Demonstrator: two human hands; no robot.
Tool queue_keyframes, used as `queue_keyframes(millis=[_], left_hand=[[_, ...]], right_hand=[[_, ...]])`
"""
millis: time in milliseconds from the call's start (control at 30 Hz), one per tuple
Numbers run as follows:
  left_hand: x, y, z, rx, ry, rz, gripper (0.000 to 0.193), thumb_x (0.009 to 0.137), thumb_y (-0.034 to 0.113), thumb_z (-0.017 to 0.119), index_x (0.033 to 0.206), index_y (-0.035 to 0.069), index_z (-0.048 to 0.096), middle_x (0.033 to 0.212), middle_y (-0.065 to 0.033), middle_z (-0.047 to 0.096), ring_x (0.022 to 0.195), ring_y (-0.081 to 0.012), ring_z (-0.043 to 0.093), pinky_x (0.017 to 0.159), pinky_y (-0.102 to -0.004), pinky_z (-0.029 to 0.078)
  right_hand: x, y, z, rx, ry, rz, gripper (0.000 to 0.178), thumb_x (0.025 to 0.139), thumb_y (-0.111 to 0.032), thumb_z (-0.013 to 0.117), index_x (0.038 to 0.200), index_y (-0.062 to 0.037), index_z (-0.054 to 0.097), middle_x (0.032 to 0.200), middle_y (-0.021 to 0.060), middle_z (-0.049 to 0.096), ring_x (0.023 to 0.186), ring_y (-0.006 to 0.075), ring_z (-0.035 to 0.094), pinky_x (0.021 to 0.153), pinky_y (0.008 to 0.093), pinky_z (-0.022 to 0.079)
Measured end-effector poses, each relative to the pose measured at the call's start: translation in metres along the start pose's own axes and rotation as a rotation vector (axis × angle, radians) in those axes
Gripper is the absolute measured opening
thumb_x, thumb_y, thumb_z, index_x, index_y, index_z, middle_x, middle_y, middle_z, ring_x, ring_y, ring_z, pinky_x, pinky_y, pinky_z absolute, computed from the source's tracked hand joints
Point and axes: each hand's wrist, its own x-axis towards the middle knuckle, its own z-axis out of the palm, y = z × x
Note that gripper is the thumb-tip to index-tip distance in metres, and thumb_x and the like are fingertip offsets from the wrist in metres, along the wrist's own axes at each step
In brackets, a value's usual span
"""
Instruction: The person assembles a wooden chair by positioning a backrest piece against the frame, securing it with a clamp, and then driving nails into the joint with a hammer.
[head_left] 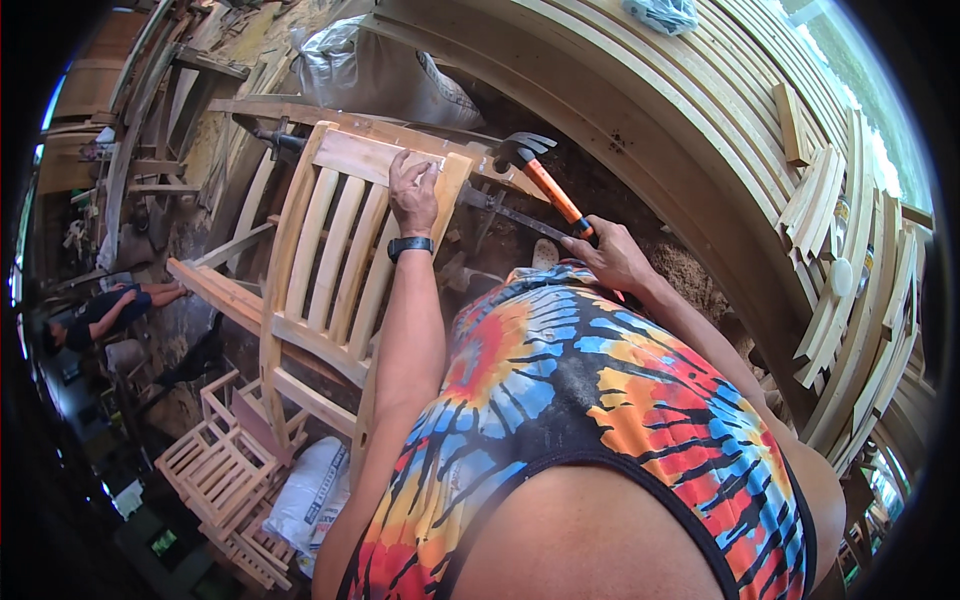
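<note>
A pale wooden chair back (325, 250) with several curved upright slats lies across the workbench area left of centre. My left hand (413, 200), with a dark watch on its wrist, rests at the right end of the top rail (355, 155). Its fingers are bent and drawn together; anything between them is too small to make out. To the right, my right hand (618, 258) grips a claw hammer (555, 190) by its orange and black handle, the metal head pointing up and away from the chair. Beneath the hammer runs a metal clamp bar (515, 213), close to my right fingers.
A black clamp head (270, 138) sits at the frame's far left corner. Long boards (640, 130) are stacked at right, with short wooden pieces (825, 210) on them. A pale sack (375, 80) stands behind. Slatted wooden frames (225, 460) and another person (105, 312) are at left.
</note>
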Motion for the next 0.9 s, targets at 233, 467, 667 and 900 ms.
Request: queue_keyframes(millis=[233,467,667,900], left_hand=[[-0.01,-0.007,0.013,0.082,0.05,0.047,0.023,0.089,0.022,0.075,0.1,0.003,0.08,0.134,-0.0113,0.059,0.115,-0.0303,0.064,0.097,-0.0379,0.051],[-0.012,0.007,0.014,0.091,0.032,-0.002,0.021,0.09,0.018,0.075,0.101,0.001,0.079,0.13,-0.0121,0.06,0.114,-0.0297,0.063,0.096,-0.0375,0.052],[-0.014,0.004,0.018,0.217,0.096,0.096,0.016,0.091,0.022,0.074,0.1,0.01,0.08,0.128,-0.0058,0.061,0.1,-0.03,0.068,0.083,-0.04,0.056],[-0.016,0.005,0.02,0.317,0.103,0.105,0.017,0.092,0.025,0.074,0.102,0.013,0.08,0.123,-0.0046,0.062,0.093,-0.0288,0.069,0.076,-0.0407,0.056]], right_hand=[[0.005,-0.005,0.001,-0.005,0.0,-0.023,0.037,0.097,-0.036,0.07,0.091,0.0,0.064,0.076,0.0146,0.071,0.068,0.0228,0.067,0.064,0.0398,0.05],[0.016,-0.009,0.002,0.009,-0.026,-0.043,0.037,0.097,-0.036,0.07,0.093,0.0002,0.065,0.075,0.0165,0.07,0.067,0.0242,0.067,0.064,0.0415,0.05],[0.03,-0.038,-0.005,-0.054,-0.062,-0.159,0.037,0.098,-0.032,0.066,0.106,0.0041,0.063,0.078,0.0246,0.068,0.073,0.0397,0.069,0.068,0.0463,0.051],[0.053,-0.072,-0.003,-0.075,-0.055,-0.197,0.045,0.099,-0.033,0.065,0.124,0.0036,0.06,0.09,0.0289,0.071,0.083,0.0446,0.071,0.075,0.0493,0.053]])
